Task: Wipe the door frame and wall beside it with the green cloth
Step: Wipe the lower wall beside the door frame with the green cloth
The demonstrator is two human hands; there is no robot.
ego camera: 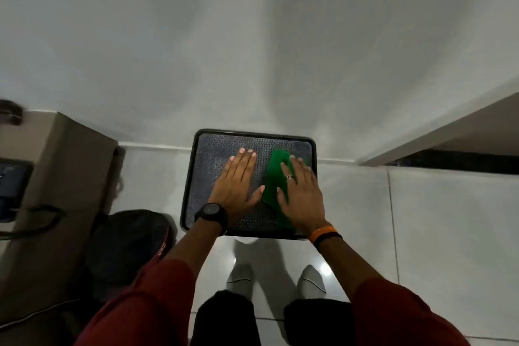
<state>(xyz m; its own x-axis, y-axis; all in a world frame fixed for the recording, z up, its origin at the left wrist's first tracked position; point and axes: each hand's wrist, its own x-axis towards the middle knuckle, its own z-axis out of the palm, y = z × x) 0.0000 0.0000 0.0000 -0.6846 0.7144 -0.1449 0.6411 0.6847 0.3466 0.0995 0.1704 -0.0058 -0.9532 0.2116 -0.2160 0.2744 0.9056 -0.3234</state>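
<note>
The green cloth (274, 177) lies folded on the right half of a dark textured stool top (213, 149) that stands against the white wall (252, 50). My right hand (302, 194) rests flat on the cloth, fingers spread, covering its right side. My left hand (236, 181) lies flat and empty on the stool top just left of the cloth, thumb almost touching it. The door frame (438, 132) runs diagonally at the right, with a dark opening behind it.
A brown cabinet (64, 177) with a dark screen stands at the left, cables hanging from it. A dark bag (126, 241) sits on the tiled floor beside the stool. My feet (311, 278) in grey shoes stand just in front of the stool.
</note>
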